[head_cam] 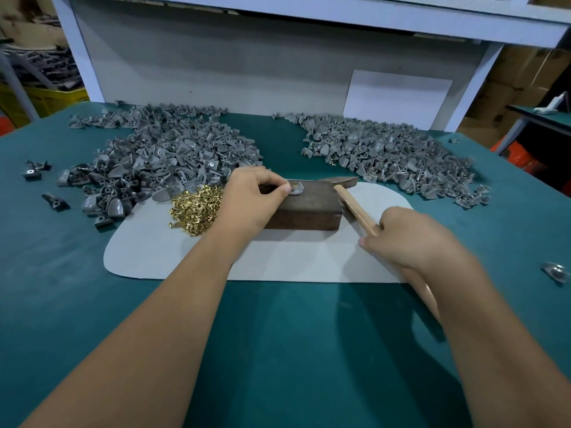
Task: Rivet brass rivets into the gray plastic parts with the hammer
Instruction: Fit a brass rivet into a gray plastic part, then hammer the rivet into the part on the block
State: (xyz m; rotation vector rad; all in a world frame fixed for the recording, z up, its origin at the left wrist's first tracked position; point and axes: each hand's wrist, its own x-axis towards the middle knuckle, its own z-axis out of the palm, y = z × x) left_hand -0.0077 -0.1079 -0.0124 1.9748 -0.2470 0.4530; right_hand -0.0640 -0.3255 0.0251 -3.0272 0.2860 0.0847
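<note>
A small gray part (297, 190) with an upright brass rivet (295, 184) sits on the block (306, 211), pinched by the left hand (253, 196); the right hand (411, 239) grips the hammer (355, 208) handle.

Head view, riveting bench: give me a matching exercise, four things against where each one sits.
Things:
1. hammer
2. loose brass rivets
3. gray part with a rivet standing in it
4. wooden block

Places:
A. on top of the block, pinched by the left hand
B. heaped on the mat left of the block
C. on the pale mat
D. handle held by the right hand

Pairs: 1-D, 2-B, 3-A, 4-C
</note>
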